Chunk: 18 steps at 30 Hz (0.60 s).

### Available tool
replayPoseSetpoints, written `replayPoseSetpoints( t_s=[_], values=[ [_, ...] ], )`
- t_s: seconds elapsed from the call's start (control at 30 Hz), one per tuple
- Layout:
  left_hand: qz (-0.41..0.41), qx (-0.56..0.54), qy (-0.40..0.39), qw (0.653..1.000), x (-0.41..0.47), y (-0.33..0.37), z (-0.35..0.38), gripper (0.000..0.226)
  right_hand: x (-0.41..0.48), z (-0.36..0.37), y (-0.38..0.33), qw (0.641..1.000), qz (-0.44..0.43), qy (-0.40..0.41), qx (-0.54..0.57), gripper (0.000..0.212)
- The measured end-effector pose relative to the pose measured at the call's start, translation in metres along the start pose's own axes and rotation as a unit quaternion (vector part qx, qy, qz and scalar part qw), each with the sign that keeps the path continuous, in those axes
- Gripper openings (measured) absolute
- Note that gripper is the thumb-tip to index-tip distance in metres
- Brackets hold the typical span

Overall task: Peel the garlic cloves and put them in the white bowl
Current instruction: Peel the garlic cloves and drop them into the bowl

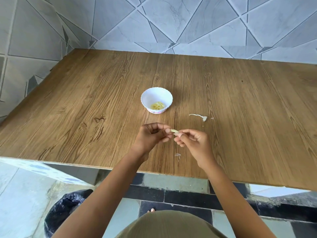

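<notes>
Head view: garlic clove [174, 131] pinched at both ends by left hand [151, 134] and right hand [194, 143], fingers curled round it, above bench [85, 103]. At 12 o'clock from hands, white bowl [145, 100] holding peeled cloves [157, 105]. Bare stem [199, 115] at 4 o'clock from bowl; skin scrap [177, 154] at 6 o'clock from clove.

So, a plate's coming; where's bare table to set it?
Free: table left of the bowl, and between bowl and wall. Crowded: stalk right of the bowl; left hand and right hand pinch a clove in front.
</notes>
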<state>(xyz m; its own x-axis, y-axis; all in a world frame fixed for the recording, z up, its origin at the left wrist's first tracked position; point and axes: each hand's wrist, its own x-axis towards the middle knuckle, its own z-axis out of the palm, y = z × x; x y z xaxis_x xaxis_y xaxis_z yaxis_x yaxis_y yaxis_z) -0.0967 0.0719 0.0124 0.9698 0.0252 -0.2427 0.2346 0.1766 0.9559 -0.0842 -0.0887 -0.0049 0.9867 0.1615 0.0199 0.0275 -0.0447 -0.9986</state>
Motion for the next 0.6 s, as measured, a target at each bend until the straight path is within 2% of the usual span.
replayPoseSetpoints(
  t_s=[0.07, 0.1, 0.13, 0.2, 0.23, 0.3, 0.37, 0.47, 0.53, 0.6],
  values=[
    [0.000, -0.016, 0.007, 1.000, 0.000, 0.000, -0.001, 0.006, -0.001, -0.002, 0.003, 0.999, 0.001, 0.007, -0.034, 0.012],
    [0.006, -0.013, 0.012, 1.000, 0.000, 0.000, -0.002, 0.007, -0.001, -0.004, 0.008, 0.995, -0.018, 0.019, -0.095, 0.009],
    [0.015, -0.004, 0.015, 1.000, 0.000, 0.000, -0.002, 0.007, 0.000, -0.006, 0.013, 0.983, -0.048, 0.028, -0.178, 0.008],
    [0.030, 0.017, 0.019, 0.999, -0.001, 0.000, -0.004, 0.008, 0.000, -0.009, 0.023, 0.937, -0.108, 0.038, -0.330, 0.019],
    [0.035, 0.026, 0.021, 0.999, -0.001, 0.000, -0.004, 0.008, -0.001, -0.009, 0.024, 0.927, -0.122, 0.039, -0.353, 0.022],
    [0.042, 0.044, 0.028, 0.998, -0.002, -0.001, -0.002, 0.008, -0.002, -0.006, 0.023, 0.938, -0.121, 0.035, -0.323, 0.014],
    [0.048, 0.076, 0.033, 0.995, -0.001, -0.002, -0.001, 0.007, -0.002, -0.004, 0.016, 0.971, -0.077, 0.023, -0.223, 0.003],
    [0.054, 0.131, 0.027, 0.990, -0.001, -0.002, 0.001, 0.006, -0.002, 0.000, 0.004, 0.995, -0.005, -0.011, -0.096, 0.008],
    [0.050, 0.147, 0.013, 0.988, 0.000, -0.001, 0.001, 0.005, -0.002, 0.001, 0.000, 0.997, 0.006, -0.025, -0.068, 0.010],
    [0.024, 0.114, -0.018, 0.993, 0.000, 0.001, 0.002, 0.009, -0.002, 0.000, 0.000, 0.998, 0.022, -0.040, -0.041, 0.012]
  ],
)
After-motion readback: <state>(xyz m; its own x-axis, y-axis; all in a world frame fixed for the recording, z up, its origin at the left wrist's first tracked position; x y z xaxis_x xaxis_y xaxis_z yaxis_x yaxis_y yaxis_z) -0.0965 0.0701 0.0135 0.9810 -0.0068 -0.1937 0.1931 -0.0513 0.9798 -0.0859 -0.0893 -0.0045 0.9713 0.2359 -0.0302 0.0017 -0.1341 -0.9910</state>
